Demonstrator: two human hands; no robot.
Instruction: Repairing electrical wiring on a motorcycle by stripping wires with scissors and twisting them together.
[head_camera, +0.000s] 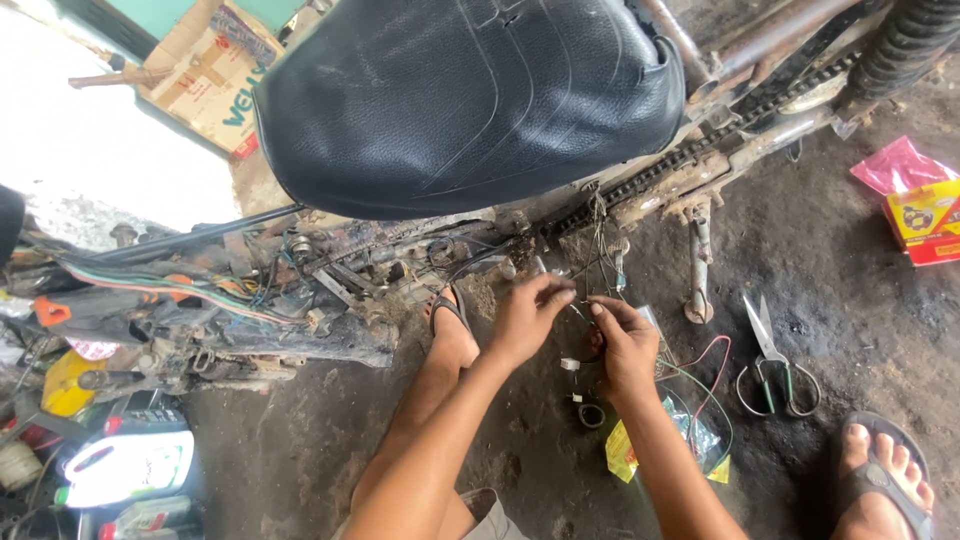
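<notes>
My left hand (528, 318) and my right hand (624, 342) meet below a stripped motorcycle frame (330, 290), fingertips pinched on thin wires (600, 235) that hang from under the black seat (460, 100). Both hands grip the wire ends close together, almost touching. A rusty drive chain (700, 150) runs along the frame above them. A small roll of black tape (590, 413) lies on the dirt floor just under my right wrist. My left foot in a sandal (452, 325) rests beside my left hand.
Scissors (772, 362) lie on the ground to the right, near my right foot (885, 480). A yellow plastic bag with loose red and green wires (700, 420) sits by my right forearm. A white jug (130, 465) stands lower left; a red and yellow box (925, 220) sits far right.
</notes>
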